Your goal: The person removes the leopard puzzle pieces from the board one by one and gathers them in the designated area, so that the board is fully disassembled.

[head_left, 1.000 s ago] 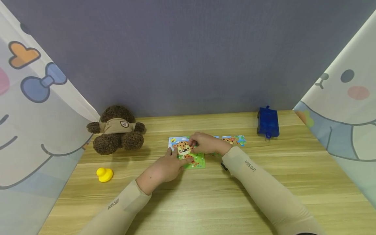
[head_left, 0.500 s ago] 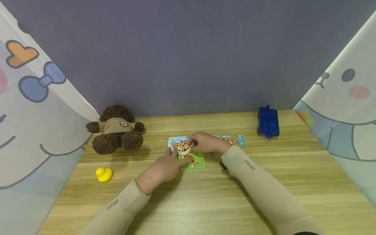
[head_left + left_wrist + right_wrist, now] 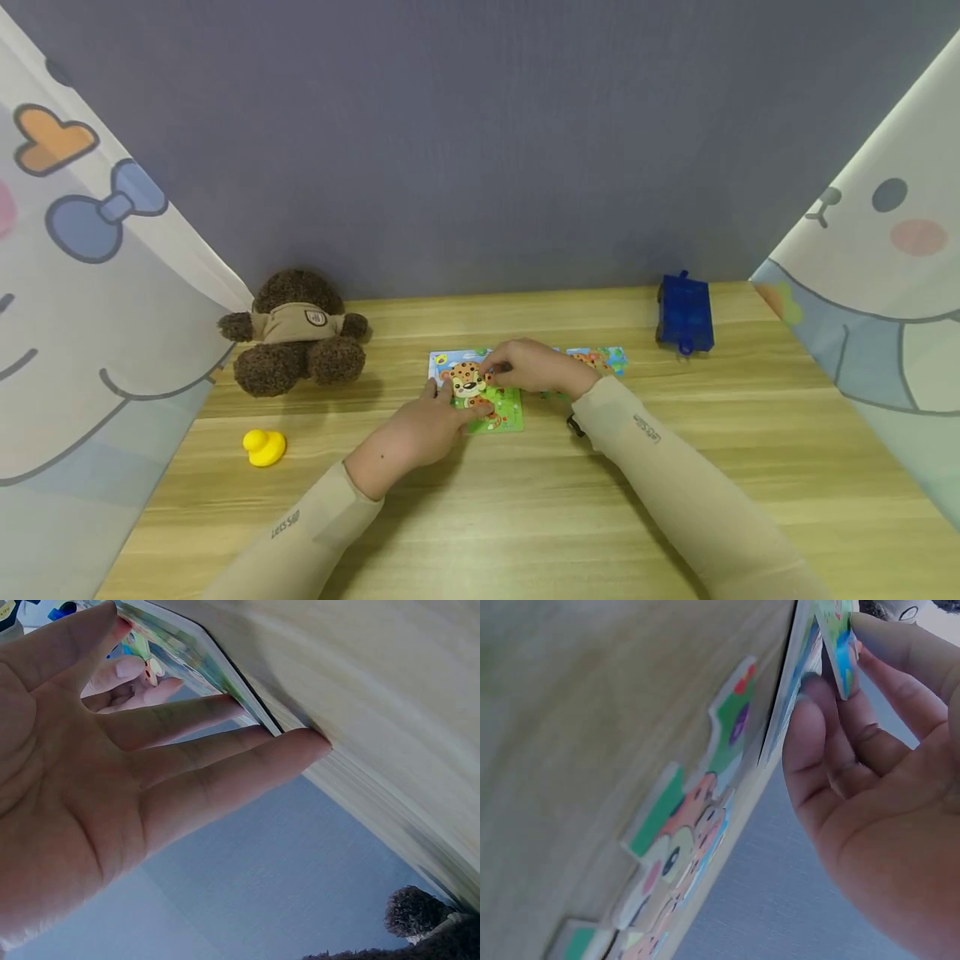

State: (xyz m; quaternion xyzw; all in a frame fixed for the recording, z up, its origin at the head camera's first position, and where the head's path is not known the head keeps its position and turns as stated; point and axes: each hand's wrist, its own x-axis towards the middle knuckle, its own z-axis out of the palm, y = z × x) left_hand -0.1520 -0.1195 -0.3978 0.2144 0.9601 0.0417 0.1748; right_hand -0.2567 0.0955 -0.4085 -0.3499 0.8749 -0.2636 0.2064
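A jigsaw puzzle board (image 3: 506, 419) with a spotted leopard cub on green and blue lies flat mid-table. My left hand (image 3: 429, 427) rests on its left and lower part, fingers spread and fairly straight; in the left wrist view fingertips (image 3: 311, 742) reach the board's edge. Over the board's upper right, my right hand (image 3: 534, 367) pinches a puzzle piece (image 3: 844, 656) between thumb and fingers. That piece, green and blue, stands tilted at the board in the right wrist view. Several loose puzzle pieces (image 3: 671, 851) lie right of the board, partly hidden by the right hand in the head view.
A brown teddy bear (image 3: 300, 329) in a beige shirt sits at the back left. In front of it stands a yellow rubber duck (image 3: 264, 447). A blue toy wagon (image 3: 685, 313) is at the back right. A grey partition (image 3: 480, 167) closes off the table's far edge.
The right hand's fingers shift very slightly at the board's upper right. The left hand keeps its place on the board, and the surrounding objects have not moved.
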